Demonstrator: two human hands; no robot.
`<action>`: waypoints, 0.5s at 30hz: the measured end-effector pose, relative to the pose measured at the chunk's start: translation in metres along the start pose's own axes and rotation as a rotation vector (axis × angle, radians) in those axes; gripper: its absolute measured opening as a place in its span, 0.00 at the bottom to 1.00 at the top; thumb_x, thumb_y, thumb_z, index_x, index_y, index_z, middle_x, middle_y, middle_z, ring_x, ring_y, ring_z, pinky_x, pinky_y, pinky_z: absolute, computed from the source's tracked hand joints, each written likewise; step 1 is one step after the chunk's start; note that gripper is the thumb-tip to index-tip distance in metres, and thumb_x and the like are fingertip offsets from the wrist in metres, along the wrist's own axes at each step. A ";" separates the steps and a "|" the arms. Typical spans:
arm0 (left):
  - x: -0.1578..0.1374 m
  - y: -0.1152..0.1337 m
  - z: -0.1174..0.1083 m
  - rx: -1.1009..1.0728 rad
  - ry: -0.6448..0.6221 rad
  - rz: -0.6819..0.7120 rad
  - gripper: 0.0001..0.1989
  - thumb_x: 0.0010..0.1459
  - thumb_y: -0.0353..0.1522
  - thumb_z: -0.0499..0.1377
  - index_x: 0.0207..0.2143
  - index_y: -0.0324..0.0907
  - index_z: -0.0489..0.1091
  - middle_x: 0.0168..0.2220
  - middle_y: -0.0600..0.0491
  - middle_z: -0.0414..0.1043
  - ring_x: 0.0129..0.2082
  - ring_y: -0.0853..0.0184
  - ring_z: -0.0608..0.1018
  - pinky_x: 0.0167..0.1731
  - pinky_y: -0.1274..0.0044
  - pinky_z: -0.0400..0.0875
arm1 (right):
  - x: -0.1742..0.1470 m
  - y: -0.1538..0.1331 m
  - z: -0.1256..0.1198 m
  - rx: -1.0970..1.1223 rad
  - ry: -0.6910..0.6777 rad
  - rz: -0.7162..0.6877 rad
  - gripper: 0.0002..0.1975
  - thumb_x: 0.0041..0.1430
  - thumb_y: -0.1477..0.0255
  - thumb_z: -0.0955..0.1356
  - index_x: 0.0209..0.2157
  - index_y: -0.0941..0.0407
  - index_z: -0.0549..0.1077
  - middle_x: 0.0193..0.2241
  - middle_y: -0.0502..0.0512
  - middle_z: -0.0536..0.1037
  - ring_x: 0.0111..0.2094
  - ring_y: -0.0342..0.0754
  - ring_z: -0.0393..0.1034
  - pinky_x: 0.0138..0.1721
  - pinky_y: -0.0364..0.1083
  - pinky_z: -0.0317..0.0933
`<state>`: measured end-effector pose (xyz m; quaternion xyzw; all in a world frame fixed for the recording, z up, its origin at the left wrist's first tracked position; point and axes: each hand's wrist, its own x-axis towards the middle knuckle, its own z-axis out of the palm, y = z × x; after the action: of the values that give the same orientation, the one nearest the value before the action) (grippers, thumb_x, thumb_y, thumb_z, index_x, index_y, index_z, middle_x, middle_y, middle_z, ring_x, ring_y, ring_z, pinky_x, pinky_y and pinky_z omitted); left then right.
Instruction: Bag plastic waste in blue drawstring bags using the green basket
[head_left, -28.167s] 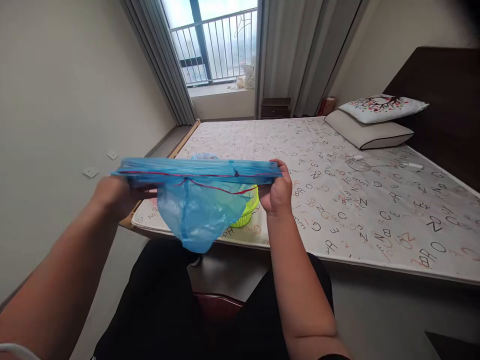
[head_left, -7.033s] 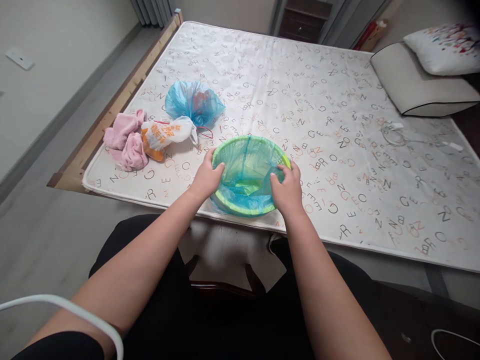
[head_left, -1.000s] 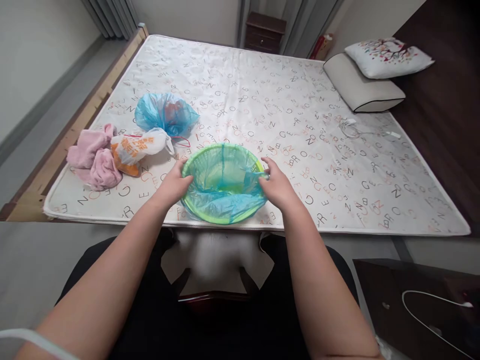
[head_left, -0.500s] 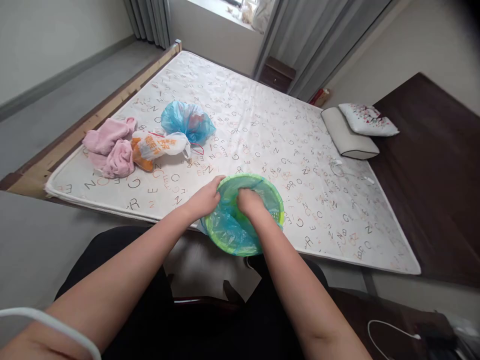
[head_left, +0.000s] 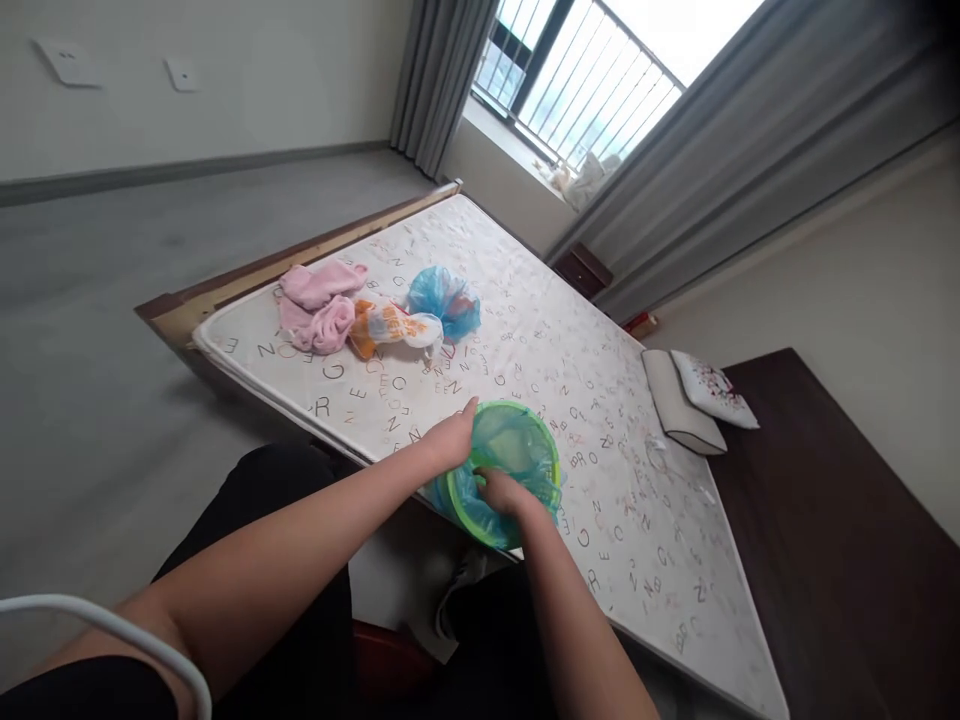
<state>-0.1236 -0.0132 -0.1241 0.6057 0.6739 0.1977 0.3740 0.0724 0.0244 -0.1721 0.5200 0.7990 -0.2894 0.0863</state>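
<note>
A round green plastic basket (head_left: pixel 551 470) sits at the near edge of a bed, and a thin blue plastic bag (head_left: pixel 517 452) lines the inside of it and folds over its rim. The right hand (head_left: pixel 501 492) is down at the near rim with its fingers pinched on the blue bag. The left hand (head_left: pixel 451 441) rests on the left rim with its fingers spread out flat, gripping nothing. The white mattress with printed letters (head_left: pixel 525 340) holds a pink cloth (head_left: pixel 319 305), a white and orange plastic bag (head_left: pixel 390 325) and a tied blue bag (head_left: pixel 444 296) farther away. Two pillows (head_left: pixel 694 398) lie on the far right. Grey curtains (head_left: pixel 675 140) hang beside a bright window (head_left: pixel 577 75).
</note>
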 end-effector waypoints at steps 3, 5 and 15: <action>-0.006 -0.006 -0.012 0.000 0.008 -0.063 0.44 0.61 0.21 0.52 0.76 0.32 0.36 0.53 0.30 0.76 0.50 0.48 0.81 0.48 0.65 0.73 | 0.003 -0.005 -0.014 -0.052 0.171 -0.064 0.24 0.62 0.73 0.65 0.59 0.61 0.72 0.61 0.71 0.72 0.62 0.61 0.68 0.62 0.59 0.62; -0.008 -0.009 -0.017 -0.016 0.014 -0.091 0.44 0.62 0.23 0.52 0.76 0.33 0.37 0.59 0.28 0.71 0.54 0.47 0.79 0.51 0.63 0.72 | 0.005 -0.018 -0.027 -0.027 0.362 -0.158 0.22 0.65 0.72 0.61 0.58 0.60 0.72 0.59 0.69 0.74 0.59 0.58 0.70 0.60 0.59 0.64; -0.008 -0.030 -0.038 -0.203 0.120 -0.097 0.42 0.63 0.41 0.58 0.74 0.38 0.49 0.73 0.28 0.47 0.71 0.39 0.59 0.63 0.54 0.61 | 0.066 -0.167 -0.088 0.052 0.674 -0.463 0.16 0.65 0.69 0.60 0.43 0.57 0.77 0.42 0.61 0.79 0.39 0.51 0.75 0.44 0.51 0.69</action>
<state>-0.1724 -0.0194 -0.1191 0.5185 0.6999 0.2825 0.4018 -0.0898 0.0753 -0.0669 0.3940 0.8709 -0.1347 -0.2610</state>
